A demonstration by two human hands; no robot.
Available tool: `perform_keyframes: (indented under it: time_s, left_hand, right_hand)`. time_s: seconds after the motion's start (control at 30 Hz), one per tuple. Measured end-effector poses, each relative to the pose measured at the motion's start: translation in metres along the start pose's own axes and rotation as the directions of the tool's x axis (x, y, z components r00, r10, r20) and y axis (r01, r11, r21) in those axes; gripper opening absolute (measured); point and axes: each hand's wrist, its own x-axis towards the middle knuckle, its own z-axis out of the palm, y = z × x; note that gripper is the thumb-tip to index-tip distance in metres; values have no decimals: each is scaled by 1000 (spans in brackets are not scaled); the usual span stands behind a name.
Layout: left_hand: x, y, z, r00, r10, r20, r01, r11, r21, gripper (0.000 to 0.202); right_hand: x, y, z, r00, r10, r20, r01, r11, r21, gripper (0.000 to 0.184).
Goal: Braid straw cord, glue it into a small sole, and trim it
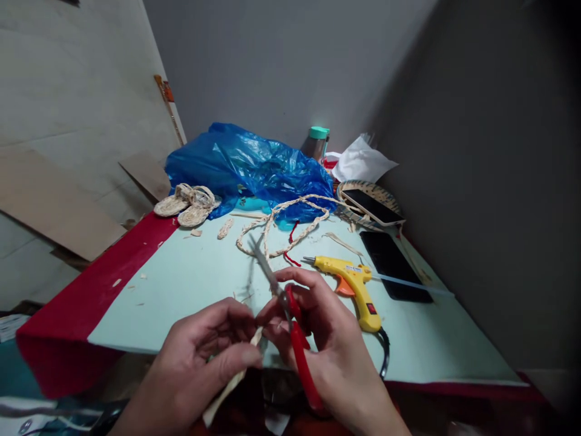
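Note:
My left hand (200, 357) pinches a pale straw strip (229, 387) that runs down toward me, fingers closed on it. My right hand (327, 339) grips red-handled scissors (290, 315), whose blades point up and away over the table. Both hands meet at the near edge of the pale green table top (190, 278). A yellow glue gun (351, 281) lies just right of my right hand. A braided straw cord (281, 227) loops across the table beyond the scissors.
A pair of small woven straw sandals (186, 204) sits at the back left beside a crumpled blue plastic bag (254, 166). Two phones (394, 263) lie at the right, one on a woven disc (376, 194). A bottle with a teal cap (316, 142) and white tissue (361, 160) stand behind.

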Motion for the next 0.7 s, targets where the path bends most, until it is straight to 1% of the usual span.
perform_keyframes:
  time_s: [0.03, 0.07, 0.1, 0.13, 0.2, 0.23, 0.27, 0.37, 0.47, 0.53, 0.6, 0.7]
  left_hand:
    - [0, -1, 0, 1000, -7, -8, 7, 1000, 8, 18]
    - [1, -2, 0, 1000, -18, 2, 18, 1000, -3, 19]
    - [1, -4, 0, 999, -28, 28, 29, 999, -31, 21]
    - [2, -6, 1, 998, -38, 55, 42, 997, -71, 23]
    - [2, -10, 1, 993, -63, 96, 78, 985, -157, 27]
    - [3, -12, 1, 991, -75, 109, 96, 977, -193, 29]
    - [3, -14, 2, 989, -84, 119, 109, 969, -223, 31]
    - [2, -18, 3, 984, -87, 155, 129, 949, -287, 35]
    - [1, -19, 3, 978, -91, 187, 146, 941, -306, 37]
    - [0, -19, 4, 978, -91, 189, 144, 946, -291, 37]
    - [-2, -17, 4, 981, -91, 171, 133, 958, -254, 38]
    - [-6, -15, 7, 992, -65, 112, 82, 984, -156, 35]
  right_hand:
    - [0, 0, 0, 1000, 3, -8, -3, 1000, -3, 43]
    - [-1, -1, -1, 999, 9, -47, -8, 1000, 13, 42]
    - [-1, -2, -2, 993, 11, -116, -6, 999, 40, 40]
    - [-2, -2, -3, 978, 10, -207, 4, 998, 68, 38]
    - [-4, -1, -7, 926, 25, -378, 13, 995, 97, 33]
    - [-6, 1, -8, 906, 36, -421, 6, 995, 100, 33]
    - [-7, 2, -9, 902, 54, -428, -12, 995, 100, 33]
    - [-12, 11, -9, 927, 137, -350, -105, 988, 110, 35]
    - [-13, 17, -5, 932, 188, -311, -150, 979, 140, 33]
    - [-11, 19, -3, 927, 194, -322, -148, 976, 160, 32]
    - [-8, 18, -3, 925, 171, -339, -118, 978, 171, 32]
    - [-4, 16, -4, 937, 111, -330, -55, 983, 174, 34]
